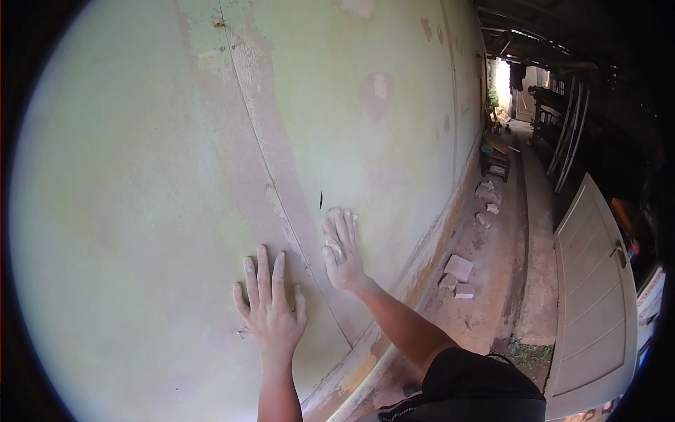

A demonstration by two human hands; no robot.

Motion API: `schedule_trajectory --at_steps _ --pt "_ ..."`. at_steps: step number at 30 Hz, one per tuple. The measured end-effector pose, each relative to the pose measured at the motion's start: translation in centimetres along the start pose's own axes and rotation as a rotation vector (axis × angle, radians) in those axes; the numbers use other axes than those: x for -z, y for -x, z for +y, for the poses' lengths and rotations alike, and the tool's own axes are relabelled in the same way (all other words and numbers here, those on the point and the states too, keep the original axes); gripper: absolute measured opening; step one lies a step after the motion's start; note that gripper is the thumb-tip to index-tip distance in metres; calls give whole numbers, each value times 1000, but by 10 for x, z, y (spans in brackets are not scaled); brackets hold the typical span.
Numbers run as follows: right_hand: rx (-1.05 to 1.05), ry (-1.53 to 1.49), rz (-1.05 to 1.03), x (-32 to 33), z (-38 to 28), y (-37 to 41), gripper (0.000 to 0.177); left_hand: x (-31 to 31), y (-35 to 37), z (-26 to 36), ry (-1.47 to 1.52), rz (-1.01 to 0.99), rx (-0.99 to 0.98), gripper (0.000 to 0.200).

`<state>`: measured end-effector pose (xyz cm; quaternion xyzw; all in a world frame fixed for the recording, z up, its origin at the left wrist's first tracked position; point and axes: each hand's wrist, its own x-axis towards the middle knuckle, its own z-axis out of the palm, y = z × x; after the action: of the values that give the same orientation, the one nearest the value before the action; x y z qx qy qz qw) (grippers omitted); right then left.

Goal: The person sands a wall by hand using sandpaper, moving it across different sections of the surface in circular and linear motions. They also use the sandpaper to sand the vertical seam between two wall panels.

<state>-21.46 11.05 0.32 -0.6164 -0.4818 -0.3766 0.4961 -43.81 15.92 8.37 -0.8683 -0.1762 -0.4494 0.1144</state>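
My right hand point(342, 253) is lying almost flat just below the middle of the frame. The fingers are stretched out close together and the thumb is sitting out to the left. It is not gripping anything, only pinning a small pale sheet point(344, 212) against the wall point(140, 176). The sheet is peeking out past my fingertips, and most of it is hidden under them. I cannot tell whether it is sandpaper or cloth.

I am judging the sheet to be light, thin and bendable, something that folds to the palm and slides out if the pressure lets up. It looks dusty, so probably a little slippery against the skin. The best hold seems to be flat under the fingers with the thumb hooking one edge, rather than a pinch at a corner.

My left hand point(271, 309) is resting lower and to the left, wide open with the fingers spread. It is holding nothing and is lying palm-flat on the wall.

Between the two hands a thin seam point(261, 144) is running up towards the top of the frame, with flaking paint along it. A short dark mark point(321, 200) is showing just above and left of the sheet. At lower right, flat stones point(458, 267) are lying on the dirt path point(506, 232), and a pale door point(590, 295) is leaning at the right edge.
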Motion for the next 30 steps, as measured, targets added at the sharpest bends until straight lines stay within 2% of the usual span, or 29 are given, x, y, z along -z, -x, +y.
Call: schedule_trajectory --at_steps 3,5,8,10,13,14,16,18,19,20,22,23,25,26,28,30 --pt "-237 -25 154 32 45 -119 63 -8 -2 11 -14 12 70 71" --pt "-302 -95 210 56 67 -194 64 -16 -7 20 -62 63 128 73" --pt "-199 -11 256 58 62 -214 64 -29 -11 31 -73 92 208 75" --pt "-14 89 85 45 30 -158 65 -36 -12 40 -62 116 284 74" --pt "107 31 -213 12 11 -15 61 -48 -6 42 -71 126 318 72" --pt "102 21 -212 11 27 -9 61 -49 -3 42 -74 107 320 71" --pt "267 82 -225 27 69 -9 58 -50 -1 42 -80 87 308 71" --pt "59 88 -135 51 93 -77 59 -44 4 40 -100 18 285 73" --pt "-30 99 -5 62 104 -122 59 -42 3 41 -107 13 296 73" --pt "-75 -34 125 65 123 -162 59 -40 0 43 -103 -7 294 77" --pt "-213 -106 261 77 121 -223 60 -36 -1 46 -106 -55 299 85" --pt "-221 -101 253 72 111 -217 60 -35 0 46 -103 -65 301 85" --pt "-109 -54 241 54 73 -202 62 -35 -1 46 -112 -59 289 90" --pt "-37 53 117 47 43 -169 62 -35 0 45 -102 -46 291 90" --pt "49 75 -72 21 5 -81 61 -36 2 41 -34 -54 295 94" --pt "190 61 -200 16 36 -19 59 -34 4 40 -42 -68 281 95"
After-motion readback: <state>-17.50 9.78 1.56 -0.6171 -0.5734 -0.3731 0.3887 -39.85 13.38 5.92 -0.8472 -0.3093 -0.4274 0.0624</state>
